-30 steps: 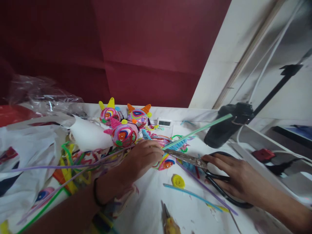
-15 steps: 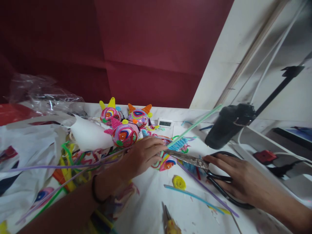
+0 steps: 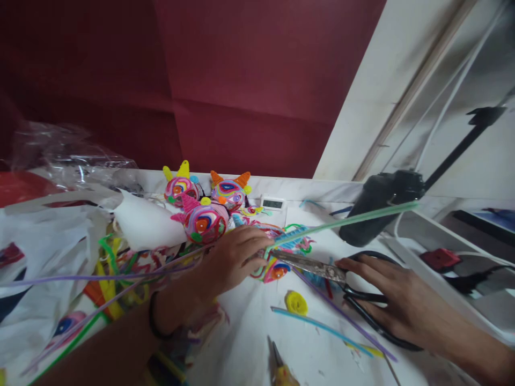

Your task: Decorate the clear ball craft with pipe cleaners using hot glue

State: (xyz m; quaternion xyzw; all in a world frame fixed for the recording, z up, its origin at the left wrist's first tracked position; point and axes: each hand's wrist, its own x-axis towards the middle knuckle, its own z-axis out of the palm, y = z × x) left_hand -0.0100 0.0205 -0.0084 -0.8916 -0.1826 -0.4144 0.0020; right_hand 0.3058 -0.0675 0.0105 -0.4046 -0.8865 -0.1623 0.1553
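My right hand (image 3: pixel 396 300) is closed around the black handles of a pair of scissors (image 3: pixel 309 266). Their worn metal blades reach left to the fingertips of my left hand (image 3: pixel 237 257). Those fingers pinch a light green pipe cleaner (image 3: pixel 346 220), whose long free end slants up to the right above the blades. Whether the blades touch it cannot be made out. Just under the fingertips lies a colourful piece with an orange eye (image 3: pixel 278 271), partly hidden by my left hand. Nearer me are a yellow coil (image 3: pixel 296 303) and a blue pipe cleaner (image 3: pixel 322 328).
Horned, multicoloured face ornaments (image 3: pixel 206 222) stand at the back beside a small digital display (image 3: pixel 272 202). Plastic bags (image 3: pixel 44 252) and loose strips crowd the left. A black cylinder (image 3: pixel 362 209) stands at right. In front lies a pointed tool with a yellow handle (image 3: pixel 284 372).
The free end of the light green pipe cleaner has swung down and to the right, now crossing in front of the black cylinder. Both hands stay almost in place.
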